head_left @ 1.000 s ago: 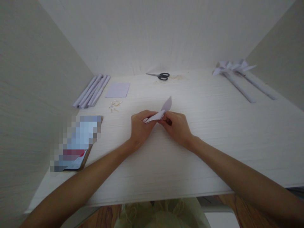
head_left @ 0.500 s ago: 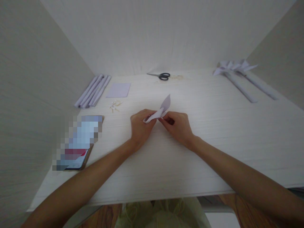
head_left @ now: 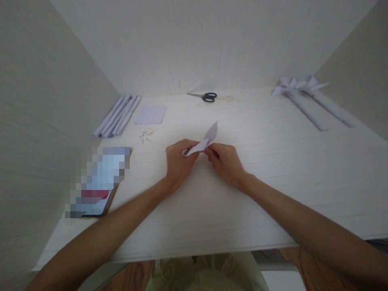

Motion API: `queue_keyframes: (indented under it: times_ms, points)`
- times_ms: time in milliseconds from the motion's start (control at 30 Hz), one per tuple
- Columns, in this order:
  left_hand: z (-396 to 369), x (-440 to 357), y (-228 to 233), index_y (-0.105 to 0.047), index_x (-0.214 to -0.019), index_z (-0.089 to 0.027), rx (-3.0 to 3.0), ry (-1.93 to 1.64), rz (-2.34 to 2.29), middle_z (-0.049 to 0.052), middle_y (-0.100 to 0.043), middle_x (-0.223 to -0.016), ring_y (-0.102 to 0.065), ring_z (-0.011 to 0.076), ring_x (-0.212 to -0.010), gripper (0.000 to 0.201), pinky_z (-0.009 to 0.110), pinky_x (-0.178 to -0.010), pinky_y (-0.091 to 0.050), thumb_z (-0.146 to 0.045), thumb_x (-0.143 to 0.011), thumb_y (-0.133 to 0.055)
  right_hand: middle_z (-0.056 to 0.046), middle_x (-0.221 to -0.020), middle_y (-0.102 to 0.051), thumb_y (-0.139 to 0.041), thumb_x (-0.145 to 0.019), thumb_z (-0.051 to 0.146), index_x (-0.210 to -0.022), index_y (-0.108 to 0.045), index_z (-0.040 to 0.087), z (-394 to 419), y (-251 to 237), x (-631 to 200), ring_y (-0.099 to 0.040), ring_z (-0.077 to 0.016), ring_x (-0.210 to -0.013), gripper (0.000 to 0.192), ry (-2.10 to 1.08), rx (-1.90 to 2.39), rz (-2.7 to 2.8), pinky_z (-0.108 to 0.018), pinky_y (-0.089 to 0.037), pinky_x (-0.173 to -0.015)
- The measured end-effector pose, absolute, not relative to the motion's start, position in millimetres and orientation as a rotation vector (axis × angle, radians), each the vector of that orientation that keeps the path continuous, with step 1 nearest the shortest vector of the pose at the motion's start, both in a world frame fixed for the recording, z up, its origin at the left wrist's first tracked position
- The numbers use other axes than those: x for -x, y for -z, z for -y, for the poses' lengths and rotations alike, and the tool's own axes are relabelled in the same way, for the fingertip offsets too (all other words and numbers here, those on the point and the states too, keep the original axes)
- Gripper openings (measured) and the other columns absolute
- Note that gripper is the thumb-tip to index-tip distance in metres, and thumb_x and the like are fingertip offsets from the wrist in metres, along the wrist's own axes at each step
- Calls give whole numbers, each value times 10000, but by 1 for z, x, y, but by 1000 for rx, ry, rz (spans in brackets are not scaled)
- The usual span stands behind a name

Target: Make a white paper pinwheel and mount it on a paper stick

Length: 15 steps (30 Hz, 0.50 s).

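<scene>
The folded white paper (head_left: 211, 132) is held up over the middle of the tabletop (head_left: 273, 194), one pointed flap rising away from the person. The left hand (head_left: 178, 157) pinches its one end between thumb and fingers; the right hand (head_left: 224, 158) has fingertips closed on the other, near the base of the flap. Beyond, small pale bits (head_left: 146, 135) and a flat paper square (head_left: 150, 114) lie toward the far left corner, beside rolled paper tubes (head_left: 118, 116). Scissors (head_left: 209, 97) rest by the far edge. Near the left edge lies a phone (head_left: 107, 171) (its screen mostly blurred out). Two paper sticks with folded tops (head_left: 306, 112) occupy the far right corner.
</scene>
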<state>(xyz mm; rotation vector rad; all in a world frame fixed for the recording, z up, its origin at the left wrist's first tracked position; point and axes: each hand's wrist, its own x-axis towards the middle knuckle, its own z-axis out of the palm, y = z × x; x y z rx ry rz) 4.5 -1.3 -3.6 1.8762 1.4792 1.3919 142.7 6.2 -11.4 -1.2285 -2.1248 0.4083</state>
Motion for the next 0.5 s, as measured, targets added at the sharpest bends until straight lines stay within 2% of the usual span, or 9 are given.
queue_keyframes:
  times_ms: [100,333,500]
  points:
    - [1,-4,4,-676,-728,-183,-1907,-1394,-1472,-11,-671,-683,-564,99,-602,152,203,-553,-429,-108,-641,-575,-35,-591,-583,-391,-833,188,-640,-546,136,-7,11,-142,-516,-125,-536,253,-417,1251,2141,-226,-340,-544]
    - [0,-3,8,-673,-754,-166,-1989,-1407,-1348,26,-674,-710,-583,109,-626,123,216,-569,-450,-156,-659,-595,-7,-551,-571,-546,-739,238,-573,-546,146,-7,12,-143,-454,-97,-475,190,-344,1299,2084,-211,-301,-488]
    - [0,-3,10,-671,-749,-159,-2008,-1421,-1312,35,-672,-710,-589,110,-628,118,215,-570,-458,-150,-657,-597,9,-524,-548,-578,-705,219,-553,-528,150,-6,12,-143,-434,-87,-456,174,-347,1322,2059,-205,-289,-470]
